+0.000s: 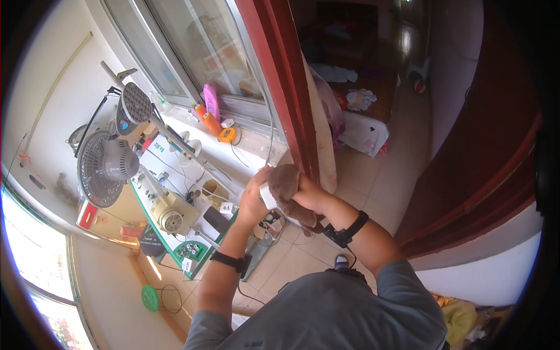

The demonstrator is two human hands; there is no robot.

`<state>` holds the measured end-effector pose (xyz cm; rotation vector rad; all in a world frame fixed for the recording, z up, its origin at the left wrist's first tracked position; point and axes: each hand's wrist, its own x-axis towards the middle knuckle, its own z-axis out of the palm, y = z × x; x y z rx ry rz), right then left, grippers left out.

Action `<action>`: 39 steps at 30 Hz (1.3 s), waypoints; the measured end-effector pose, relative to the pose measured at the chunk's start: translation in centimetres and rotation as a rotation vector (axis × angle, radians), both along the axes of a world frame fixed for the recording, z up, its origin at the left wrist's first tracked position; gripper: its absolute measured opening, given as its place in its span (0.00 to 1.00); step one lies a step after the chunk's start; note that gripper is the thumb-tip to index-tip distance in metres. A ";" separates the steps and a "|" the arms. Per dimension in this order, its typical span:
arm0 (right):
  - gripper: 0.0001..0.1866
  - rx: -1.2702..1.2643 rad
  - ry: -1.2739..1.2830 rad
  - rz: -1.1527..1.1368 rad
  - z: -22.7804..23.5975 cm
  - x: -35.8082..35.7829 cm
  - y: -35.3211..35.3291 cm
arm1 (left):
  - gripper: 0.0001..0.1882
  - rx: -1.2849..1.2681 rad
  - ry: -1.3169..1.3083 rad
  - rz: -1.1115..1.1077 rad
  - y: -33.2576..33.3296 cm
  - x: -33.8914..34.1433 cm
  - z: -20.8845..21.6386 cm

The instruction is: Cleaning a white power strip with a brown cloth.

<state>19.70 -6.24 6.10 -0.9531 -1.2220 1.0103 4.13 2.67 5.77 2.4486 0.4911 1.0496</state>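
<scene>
Both hands are raised in front of me, between the sewing table and the red door frame. They hold a brown, fuzzy piece of cloth (284, 185) with a white part (268, 196) at its left side. My left hand (254, 198) is closed on the left edge, next to the white part. On the other side, my right hand (311, 196) grips the brown cloth, which hides some of its fingers. The lower end of the cloth hangs down in folds. Each wrist or forearm wears a black strap.
A sewing machine (174, 214) stands on the green-edged table (203, 261) at left, with a grey fan (100, 168) above. Orange thread cones (211, 123) and a pink bottle (211, 101) line the windowsill. The red door frame (298, 99) is close ahead. A green stool (150, 298) stands lower left.
</scene>
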 end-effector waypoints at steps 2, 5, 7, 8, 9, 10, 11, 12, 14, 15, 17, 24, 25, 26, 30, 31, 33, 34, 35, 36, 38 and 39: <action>0.19 -0.055 0.020 0.028 0.3 0.0 0.0 | 0.27 0.018 0.005 -0.005 0.2 -0.3 -0.1; 0.19 -0.082 0.085 -0.050 0.0 -1.2 0.0 | 0.26 0.055 0.028 0.058 0.0 -0.3 -0.2; 0.20 -0.056 0.128 -0.148 -0.5 -2.0 0.2 | 0.26 0.072 0.045 0.135 -0.1 -0.3 -0.3; 0.20 -0.019 0.041 -0.180 -1.0 -2.0 0.5 | 0.26 0.116 0.053 0.155 0.2 -0.3 -0.6; 0.20 0.019 -0.046 -0.212 -1.4 -2.1 0.7 | 0.26 0.160 0.062 0.174 0.3 -0.3 -0.5; 0.20 0.019 -0.048 -0.211 -1.7 -2.2 0.6 | 0.26 0.159 0.061 0.175 0.2 -0.4 -0.4; 0.21 0.048 -0.085 -0.163 -1.9 -2.1 0.3 | 0.25 0.091 0.112 0.181 0.0 -0.6 -0.3; 0.21 0.078 -0.121 -0.115 -2.1 -1.9 0.2 | 0.25 0.023 0.164 0.187 -0.2 -0.7 -0.1; 0.22 0.082 -0.117 -0.067 -2.9 -1.1 0.1 | 0.25 -0.001 0.208 0.185 -0.3 -0.9 -0.1; 0.22 0.086 -0.113 -0.018 -2.9 -0.7 0.0 | 0.24 -0.026 0.252 0.183 -0.3 -1.0 -0.1; 0.22 0.048 -0.075 0.040 -2.6 0.2 -0.3 | 0.24 -0.014 0.232 0.156 -0.1 -1.2 -0.4; 0.21 0.079 -0.167 -0.175 -1.7 -0.4 0.0 | 0.25 0.078 0.171 0.132 -0.5 0.4 0.6; 0.21 0.075 -0.166 -0.176 -1.3 0.0 -0.1 | 0.25 0.075 0.173 0.131 -0.7 0.3 0.9; 0.21 0.069 -0.173 -0.095 -0.8 0.5 -0.4 | 0.25 0.001 0.187 0.104 -0.8 0.0 1.2; 0.19 -0.053 -0.109 0.057 -0.9 1.7 -0.9 | 0.28 -0.041 0.111 -0.002 -0.1 -0.5 0.6; 0.19 -0.055 -0.108 0.058 -1.1 1.7 -0.9 | 0.28 -0.042 0.112 -0.001 0.2 -0.5 0.4; 0.17 -0.086 -0.011 0.050 -1.6 1.4 -1.0 | 0.29 -0.037 0.027 -0.060 0.4 -0.5 0.2; 0.17 -0.087 -0.008 0.050 -1.7 1.3 -1.0 | 0.29 -0.037 0.030 -0.060 0.6 -0.6 -0.1; 0.17 -0.085 0.043 0.035 -1.8 1.2 -1.0 | 0.32 -0.008 0.032 -0.061 0.8 -0.7 -0.4; 0.17 -0.083 0.095 0.017 -2.0 1.0 -0.9 | 0.34 0.022 0.034 -0.064 0.9 -0.7 -0.5; 0.17 -0.055 0.124 0.003 -2.3 0.8 -0.8 | 0.31 0.024 -0.001 -0.074 0.9 -0.6 -0.6; 0.17 -0.027 0.150 -0.009 -2.0 0.6 -0.8 | 0.28 0.025 -0.039 -0.082 0.8 -0.5 -0.6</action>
